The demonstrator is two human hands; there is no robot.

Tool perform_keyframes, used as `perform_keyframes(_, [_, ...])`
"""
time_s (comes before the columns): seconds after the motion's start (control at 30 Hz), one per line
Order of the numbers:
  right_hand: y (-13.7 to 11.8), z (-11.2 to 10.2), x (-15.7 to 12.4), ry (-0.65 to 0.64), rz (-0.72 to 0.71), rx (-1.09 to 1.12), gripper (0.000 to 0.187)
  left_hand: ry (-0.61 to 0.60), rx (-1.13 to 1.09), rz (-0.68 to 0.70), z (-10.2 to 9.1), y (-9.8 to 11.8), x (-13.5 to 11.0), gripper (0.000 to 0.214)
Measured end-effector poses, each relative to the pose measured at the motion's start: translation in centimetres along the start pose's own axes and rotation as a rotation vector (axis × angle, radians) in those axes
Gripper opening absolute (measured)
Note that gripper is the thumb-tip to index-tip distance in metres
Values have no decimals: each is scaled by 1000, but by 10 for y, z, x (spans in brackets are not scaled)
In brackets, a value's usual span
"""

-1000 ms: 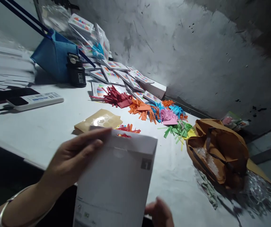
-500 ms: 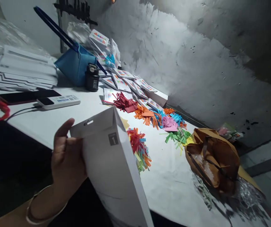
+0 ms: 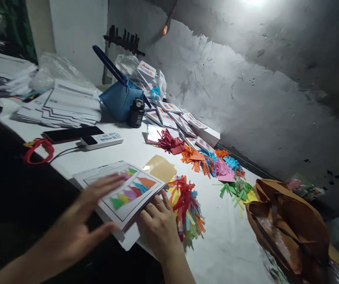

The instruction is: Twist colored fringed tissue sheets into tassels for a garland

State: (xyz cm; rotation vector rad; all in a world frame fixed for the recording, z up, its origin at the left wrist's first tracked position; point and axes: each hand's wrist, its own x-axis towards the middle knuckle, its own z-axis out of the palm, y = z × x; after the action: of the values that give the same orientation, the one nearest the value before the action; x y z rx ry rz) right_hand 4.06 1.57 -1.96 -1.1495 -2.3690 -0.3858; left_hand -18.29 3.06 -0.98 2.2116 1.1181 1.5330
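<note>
A white cardboard box (image 3: 155,184) with a framed picture of coloured bunting lies tilted at the table's near edge, a white flap sticking out toward me. My left hand (image 3: 77,225), smeared by motion, is over the box's left side, fingers stretched out and thumb apart. At its right edge, my right hand (image 3: 160,225) has its fingers bent against the box, the fingertips partly hidden there. Right beside that hand is a bundle of multicoloured paper tassels (image 3: 187,209). A tan paper piece (image 3: 160,167) lies just behind the box.
Red (image 3: 169,142), orange (image 3: 194,156), pink (image 3: 224,170) and green tassels (image 3: 237,189) line the table's back, before several printed boxes (image 3: 166,118). A brown bag (image 3: 299,221) stands right. Left are a blue bag (image 3: 120,100), black bottle (image 3: 136,113), phone (image 3: 71,134), power bank (image 3: 102,140) and flattened cartons (image 3: 71,98).
The box has gone from upright in my left hand to lying tilted, picture side up. My right hand has come into view at its right edge. The whole view has shifted.
</note>
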Motion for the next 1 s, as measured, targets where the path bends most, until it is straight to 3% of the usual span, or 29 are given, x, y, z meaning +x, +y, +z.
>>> perform_keyframes(0.1, [9, 6, 5, -113, 14, 153, 10, -206, 180, 69, 36, -10, -15, 55])
perform_keyframes(0.2, [22, -9, -1, -122, 120, 371, 24, -187, 291, 54, 62, -20, -19, 50])
perform_keyframes(0.27, [34, -18, -4, -24, 338, 293, 35, -192, 333, 57, 70, -23, -16, 50])
perform_keyframes(0.33, [41, -16, -4, 11, 663, 69, 46, -193, 370, 62, 74, -22, -11, 50])
perform_keyframes(0.4, [44, -5, -2, -123, 923, -79, 66, -197, 406, 65, 77, -20, -6, 51])
perform_keyframes(0.47, [43, 12, -5, -286, 992, -96, 81, -216, 421, 65, 80, -18, -1, 56])
perform_keyframes(0.53, [45, 25, -16, -303, 935, -75, 73, -230, 402, 57, 82, -19, 1, 62])
perform_keyframes(0.6, [55, 29, -33, -164, 834, -11, 61, -232, 346, 46, 84, -20, 2, 64])
perform_keyframes(0.67, [69, 21, -51, -8, 745, 94, 57, -231, 287, 39, 84, -22, 2, 63])
perform_keyframes(0.77, [83, -2, -72, 76, 683, 229, 52, -218, 283, 27, 85, -24, 3, 60])
perform_keyframes(0.83, [80, -15, -78, 120, 588, 314, 53, -208, 320, 13, 86, -27, 4, 60])
perform_keyframes(0.9, [68, -23, -79, 165, 405, 380, 58, -220, 330, 7, 88, -32, 6, 62])
perform_keyframes(1.0, [47, -26, -72, 88, 183, 344, 58, -243, 269, 2, 85, -34, 12, 67])
